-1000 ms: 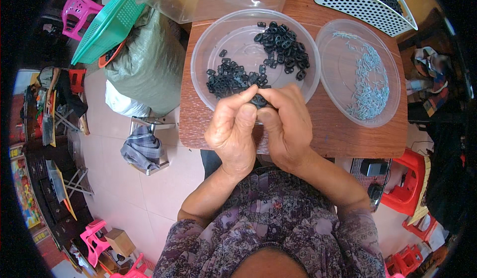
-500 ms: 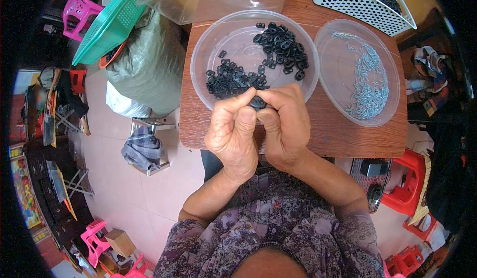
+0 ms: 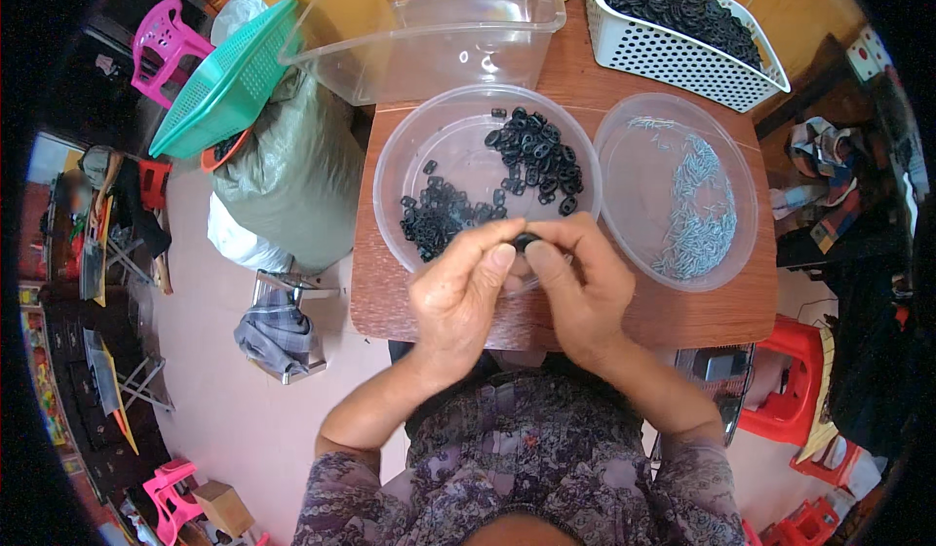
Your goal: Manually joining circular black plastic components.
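Observation:
Over the front rim of a clear round tub (image 3: 388, 161), my left hand (image 3: 454, 291) and my right hand (image 3: 591, 288) meet at the fingertips. Between them is a small black plastic piece (image 3: 525, 242), pinched by thumbs and forefingers; the fingers cover most of it. The tub holds two heaps: small black rectangular pieces (image 3: 444, 219) at the left and larger black oval pieces with holes (image 3: 542, 154) at the right. To the tub's right lies a shallow clear round tray (image 3: 629, 210) with many small silvery screws or pins (image 3: 700, 216).
A white perforated basket (image 3: 673, 76) full of black pieces stands at the table's (image 3: 673, 327) back right. Behind the tub is a clear rectangular bin (image 3: 429, 44). Left of the table are a green sack (image 3: 292, 190), green baskets (image 3: 229, 78) and a stool with a grey cloth (image 3: 278, 336).
The view has shifted, so the table and tubs sit lower in the picture. My hands still pinch the black piece, and my right thumb now lies more across it.

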A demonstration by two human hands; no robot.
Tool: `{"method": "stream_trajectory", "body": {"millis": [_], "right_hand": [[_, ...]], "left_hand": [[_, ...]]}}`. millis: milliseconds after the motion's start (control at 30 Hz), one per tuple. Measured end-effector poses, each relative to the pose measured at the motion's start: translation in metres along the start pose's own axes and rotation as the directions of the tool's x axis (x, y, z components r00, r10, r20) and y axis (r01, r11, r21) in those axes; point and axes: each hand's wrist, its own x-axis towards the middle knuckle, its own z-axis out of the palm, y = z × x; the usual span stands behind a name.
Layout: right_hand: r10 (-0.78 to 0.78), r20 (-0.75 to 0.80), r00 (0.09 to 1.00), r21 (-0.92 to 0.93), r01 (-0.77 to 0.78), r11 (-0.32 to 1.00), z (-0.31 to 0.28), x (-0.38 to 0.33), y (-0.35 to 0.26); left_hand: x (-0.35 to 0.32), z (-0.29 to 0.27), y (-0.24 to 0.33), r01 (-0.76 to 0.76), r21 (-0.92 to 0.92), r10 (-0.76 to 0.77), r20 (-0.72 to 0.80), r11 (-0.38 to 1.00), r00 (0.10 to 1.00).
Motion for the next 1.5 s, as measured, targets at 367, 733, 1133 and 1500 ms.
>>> {"method": "stream_trajectory", "body": {"millis": [367,733,1133,1500], "right_hand": [[0.118,-0.124,0.985,-0.155,-0.136,0.978,-0.094,0.096,-0.008],[-0.217,-0.199,0.956,-0.464,0.103,0.88,-0.164,0.217,0.056],[-0.147,-0.014,0.989,-0.911,0.048,0.411,-0.185,0.287,0.076],[-0.259,-0.011,0.966,-0.706,0.176,0.686,-0.155,0.149,0.027]], "left_hand": [[0.125,-0.034,-0.044,-0.422,0.688,0.294,0.303,0.59,0.906],[0.155,-0.022,-0.065,-0.502,0.65,0.28,0.42,0.571,0.863],[0.158,-0.035,-0.061,-0.509,0.7,0.297,0.414,0.5,0.86],[0.157,-0.037,-0.054,-0.478,0.757,0.126,0.476,0.445,0.87]]}}
